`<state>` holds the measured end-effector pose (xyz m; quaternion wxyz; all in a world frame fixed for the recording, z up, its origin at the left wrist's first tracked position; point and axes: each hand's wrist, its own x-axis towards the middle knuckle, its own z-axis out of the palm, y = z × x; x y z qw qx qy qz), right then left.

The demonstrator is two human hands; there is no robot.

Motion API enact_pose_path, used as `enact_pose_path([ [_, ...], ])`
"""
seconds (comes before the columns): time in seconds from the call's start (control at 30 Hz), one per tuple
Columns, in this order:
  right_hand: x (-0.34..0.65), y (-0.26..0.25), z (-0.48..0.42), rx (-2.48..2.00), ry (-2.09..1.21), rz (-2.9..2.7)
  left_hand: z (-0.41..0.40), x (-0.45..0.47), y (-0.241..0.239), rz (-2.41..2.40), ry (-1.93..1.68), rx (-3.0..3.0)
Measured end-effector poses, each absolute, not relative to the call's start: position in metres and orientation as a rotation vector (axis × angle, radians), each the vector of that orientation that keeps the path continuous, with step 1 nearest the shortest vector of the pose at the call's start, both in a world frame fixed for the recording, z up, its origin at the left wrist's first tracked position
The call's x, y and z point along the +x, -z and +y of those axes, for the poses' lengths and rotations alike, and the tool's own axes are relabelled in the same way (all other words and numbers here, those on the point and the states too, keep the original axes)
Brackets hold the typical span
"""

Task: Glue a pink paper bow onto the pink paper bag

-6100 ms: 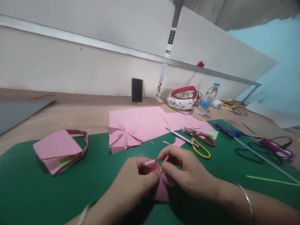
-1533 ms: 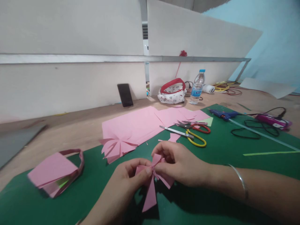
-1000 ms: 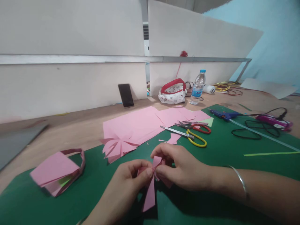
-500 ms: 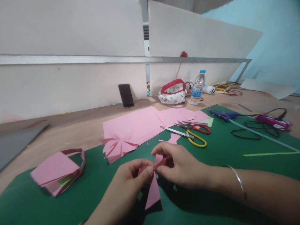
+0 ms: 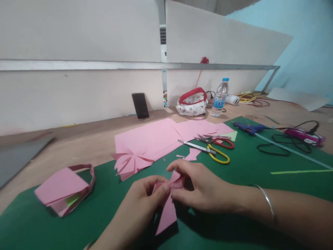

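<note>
Between my two hands is a pink paper bow (image 5: 168, 217), its looped part up by my fingers and a flared tail hanging down over the green mat (image 5: 104, 215). My left hand (image 5: 145, 198) pinches the bow at its middle with thumb and forefinger. On the other side, my right hand (image 5: 196, 185) has its thumb and fingers curled around the right loop, which they partly cover. A pink cut-paper flower (image 5: 133, 161) lies beyond my left hand. To the left sits a folded pink paper bag shape (image 5: 62, 185) with a strip handle.
Scissors (image 5: 218, 158) with red and yellow handles and a closed metal-bodied cutter (image 5: 196, 146) lie beyond my right hand, near pink sheets (image 5: 145, 137). A blue glue gun (image 5: 248, 127) and its cord are at right. Behind stand a bottle (image 5: 220, 99), a pouch (image 5: 191, 108) and a phone (image 5: 140, 106).
The bow has turned slightly between my fingers, its lower tail swinging a little to the left. My right thumb and fingers have shifted slightly on the loop.
</note>
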<state>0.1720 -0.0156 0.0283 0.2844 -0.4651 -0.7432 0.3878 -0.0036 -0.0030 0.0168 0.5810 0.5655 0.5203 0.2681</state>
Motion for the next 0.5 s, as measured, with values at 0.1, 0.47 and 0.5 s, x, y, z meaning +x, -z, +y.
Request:
enact_pose_path([
  [0.1, 0.174, -0.027, -0.017, -1.197, -0.840, -2.123, -0.002, -0.004, -0.015, 1.196, -0.609, 1.316],
  [0.47, 0.176, -0.019, -0.018, -0.989, -0.551, -2.290, 0.002, -0.009, -0.005, 1.013, -0.480, 1.224],
  [0.5, 0.175, -0.020, -0.018, -0.978, -0.510, -2.281, 0.001, -0.008, -0.005, 1.033, -0.494, 1.227],
])
